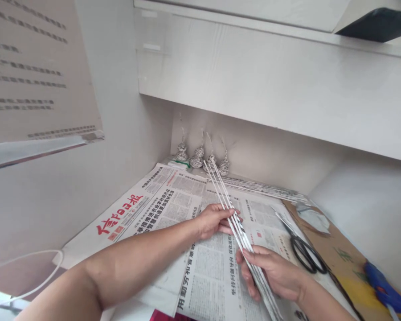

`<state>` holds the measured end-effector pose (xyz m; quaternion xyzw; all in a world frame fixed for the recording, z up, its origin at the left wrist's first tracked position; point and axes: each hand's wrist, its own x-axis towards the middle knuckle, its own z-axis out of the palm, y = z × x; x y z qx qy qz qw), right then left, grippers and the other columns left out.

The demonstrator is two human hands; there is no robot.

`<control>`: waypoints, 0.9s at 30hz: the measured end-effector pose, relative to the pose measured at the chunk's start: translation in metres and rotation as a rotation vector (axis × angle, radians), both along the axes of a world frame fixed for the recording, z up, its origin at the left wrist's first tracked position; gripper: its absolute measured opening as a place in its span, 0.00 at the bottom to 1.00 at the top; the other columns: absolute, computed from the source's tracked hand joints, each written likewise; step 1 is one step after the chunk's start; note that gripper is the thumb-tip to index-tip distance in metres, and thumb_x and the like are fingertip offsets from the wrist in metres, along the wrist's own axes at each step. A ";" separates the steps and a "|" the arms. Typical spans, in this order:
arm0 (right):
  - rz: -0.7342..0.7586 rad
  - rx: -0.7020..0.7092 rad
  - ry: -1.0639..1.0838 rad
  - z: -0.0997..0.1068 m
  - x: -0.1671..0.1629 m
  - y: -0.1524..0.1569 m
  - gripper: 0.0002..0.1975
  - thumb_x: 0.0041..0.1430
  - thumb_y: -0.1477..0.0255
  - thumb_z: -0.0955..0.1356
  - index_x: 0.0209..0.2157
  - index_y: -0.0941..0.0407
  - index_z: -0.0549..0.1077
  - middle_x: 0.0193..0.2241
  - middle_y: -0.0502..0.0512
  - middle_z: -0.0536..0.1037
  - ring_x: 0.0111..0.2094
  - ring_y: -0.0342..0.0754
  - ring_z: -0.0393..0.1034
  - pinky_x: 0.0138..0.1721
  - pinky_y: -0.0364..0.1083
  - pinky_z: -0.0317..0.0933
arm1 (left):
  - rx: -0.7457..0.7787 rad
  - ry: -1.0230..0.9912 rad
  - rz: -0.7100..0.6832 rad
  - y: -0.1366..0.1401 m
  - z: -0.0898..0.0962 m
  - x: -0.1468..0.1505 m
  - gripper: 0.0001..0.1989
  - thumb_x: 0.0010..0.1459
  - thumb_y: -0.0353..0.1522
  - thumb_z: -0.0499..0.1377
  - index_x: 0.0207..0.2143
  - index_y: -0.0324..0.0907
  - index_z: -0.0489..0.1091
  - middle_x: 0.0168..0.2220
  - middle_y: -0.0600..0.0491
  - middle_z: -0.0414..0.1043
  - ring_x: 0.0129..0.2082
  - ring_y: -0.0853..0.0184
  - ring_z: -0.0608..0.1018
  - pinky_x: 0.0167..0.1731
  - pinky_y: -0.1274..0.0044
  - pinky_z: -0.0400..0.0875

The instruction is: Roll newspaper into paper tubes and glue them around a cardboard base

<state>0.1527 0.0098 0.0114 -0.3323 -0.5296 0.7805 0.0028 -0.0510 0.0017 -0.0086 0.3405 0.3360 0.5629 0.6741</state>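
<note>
Several thin rolled newspaper sticks [244, 243] lie in a loose bundle across both my hands, slanting from the lower right up toward the back of the table. My left hand [214, 220] grips them near the middle, thumb on top and fingers beneath. Lower on the same bundle, my right hand [267, 269] is closed around the sticks with its thumb over them. The bundle's far ends fan slightly apart. Beneath my hands lie spread newspaper sheets [157, 209], printed in black with a red title.
Several gourd-shaped woven paper pieces [198, 158] stand at the back. More paper sticks [263, 188] lie along the rear edge. On the right are black-handled scissors [308, 254], cardboard [341, 249] and a blue tool [387, 290]. A white overhang [270, 80] juts above the table.
</note>
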 end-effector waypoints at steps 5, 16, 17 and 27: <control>0.018 0.022 0.009 0.000 -0.003 -0.004 0.19 0.61 0.57 0.60 0.39 0.59 0.66 0.23 0.51 0.71 0.20 0.46 0.70 0.20 0.44 0.62 | -0.020 -0.013 -0.005 0.003 -0.001 -0.003 0.18 0.51 0.38 0.62 0.41 0.36 0.73 0.39 0.40 0.76 0.37 0.59 0.79 0.33 0.71 0.75; 0.002 0.019 -0.046 0.006 0.001 -0.012 0.22 0.59 0.54 0.61 0.41 0.59 0.68 0.23 0.52 0.71 0.22 0.47 0.72 0.21 0.44 0.64 | -0.012 -0.029 0.013 0.004 0.001 -0.008 0.21 0.55 0.43 0.57 0.45 0.38 0.71 0.42 0.41 0.75 0.38 0.59 0.79 0.35 0.69 0.74; -0.001 0.020 -0.046 0.005 0.001 -0.013 0.22 0.59 0.54 0.60 0.41 0.60 0.68 0.23 0.52 0.71 0.22 0.47 0.72 0.21 0.44 0.64 | -0.009 -0.033 0.012 0.004 0.002 -0.008 0.22 0.55 0.44 0.57 0.45 0.38 0.71 0.42 0.41 0.75 0.38 0.59 0.79 0.36 0.69 0.74; -0.016 0.016 -0.024 0.008 0.000 -0.013 0.20 0.60 0.57 0.60 0.42 0.60 0.68 0.24 0.53 0.72 0.23 0.48 0.72 0.22 0.45 0.64 | 0.043 -0.016 -0.168 -0.006 0.003 0.000 0.23 0.55 0.45 0.56 0.45 0.37 0.71 0.45 0.40 0.73 0.44 0.58 0.76 0.44 0.66 0.67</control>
